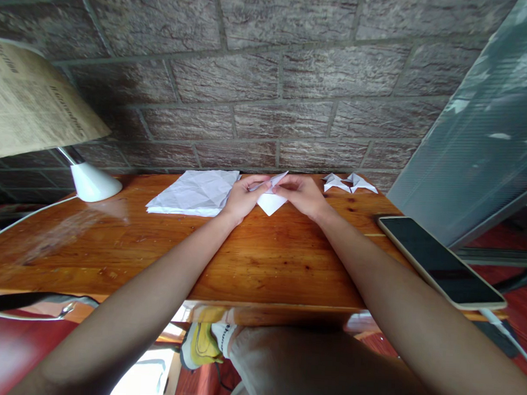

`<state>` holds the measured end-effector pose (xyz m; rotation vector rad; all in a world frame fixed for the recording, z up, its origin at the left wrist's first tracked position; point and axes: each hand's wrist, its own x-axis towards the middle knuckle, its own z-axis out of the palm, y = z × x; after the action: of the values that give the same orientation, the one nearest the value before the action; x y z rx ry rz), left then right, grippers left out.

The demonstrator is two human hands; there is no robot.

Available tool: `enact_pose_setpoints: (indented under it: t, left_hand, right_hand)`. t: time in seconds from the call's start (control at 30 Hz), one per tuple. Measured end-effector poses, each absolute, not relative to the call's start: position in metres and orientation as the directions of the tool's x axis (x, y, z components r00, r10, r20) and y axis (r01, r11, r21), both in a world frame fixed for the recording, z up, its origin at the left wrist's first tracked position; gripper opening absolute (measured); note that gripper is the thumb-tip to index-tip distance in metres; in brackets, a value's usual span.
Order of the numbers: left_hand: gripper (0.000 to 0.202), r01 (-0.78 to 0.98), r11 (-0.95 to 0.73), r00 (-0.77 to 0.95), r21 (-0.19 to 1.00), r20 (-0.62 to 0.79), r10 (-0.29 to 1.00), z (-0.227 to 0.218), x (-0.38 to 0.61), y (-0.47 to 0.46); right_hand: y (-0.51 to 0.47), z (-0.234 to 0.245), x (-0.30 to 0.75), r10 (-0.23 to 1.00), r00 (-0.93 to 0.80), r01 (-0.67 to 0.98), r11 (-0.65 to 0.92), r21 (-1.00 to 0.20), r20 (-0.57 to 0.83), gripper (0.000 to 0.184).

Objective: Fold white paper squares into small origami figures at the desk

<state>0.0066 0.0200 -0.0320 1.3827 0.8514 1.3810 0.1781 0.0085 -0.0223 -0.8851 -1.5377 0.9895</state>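
Observation:
A partly folded white paper (272, 204) lies between my hands near the back of the wooden table, one corner pointing toward me and a flap raised at the top. My left hand (244, 197) pinches its left side, thumb on top. From the right, my right hand (302, 193) grips the other side with thumb and fingers. Just left of my left hand rests a stack of creased white paper sheets (193, 191). Two small folded paper pieces (335, 182) with pointed corners sit to the right of my right hand.
A lamp (94, 180) with a newsprint shade stands at the left. On the right edge lies a phone (441, 263) with a white cable plugged in. The brick wall (261, 73) rises behind the table (278, 263), and a translucent panel (474, 126) leans at the right.

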Motion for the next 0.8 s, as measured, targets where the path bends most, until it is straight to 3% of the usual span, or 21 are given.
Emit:
enact_pose_setpoints:
  t: [0.27, 0.47, 0.67, 0.8]
  left_hand:
    - [0.032, -0.146, -0.279, 0.107, 0.949, 0.296, 0.949, -0.0318, 0.0049, 0.0216]
    - [0.036, -0.242, -0.122, 0.205, 0.963, 0.173, 0.963, -0.0257, 0.0052, 0.0171]
    - [0.032, -0.273, -0.12, 0.163, 0.954, 0.169, 0.972, -0.0258, 0.007, 0.0174]
    - [0.042, -0.245, -0.134, 0.179, 0.96, 0.181, 0.967, -0.0304, 0.0061, 0.0195]
  right_hand:
    - [0.0049, -0.0165, 0.1752, 0.937, -0.153, 0.045, 0.325, -0.945, 0.315, 0.013]
    - [0.0104, -0.0173, 0.1758, 0.977, -0.076, 0.01, 0.201, -0.98, 0.2, 0.015]
    - [0.0086, -0.0123, 0.1761, 0.993, -0.053, -0.098, 0.099, -0.99, 0.104, 0.047]
    - [0.0077, -0.0189, 0.1758, 0.984, -0.047, 0.01, 0.174, -0.985, 0.174, 0.032]
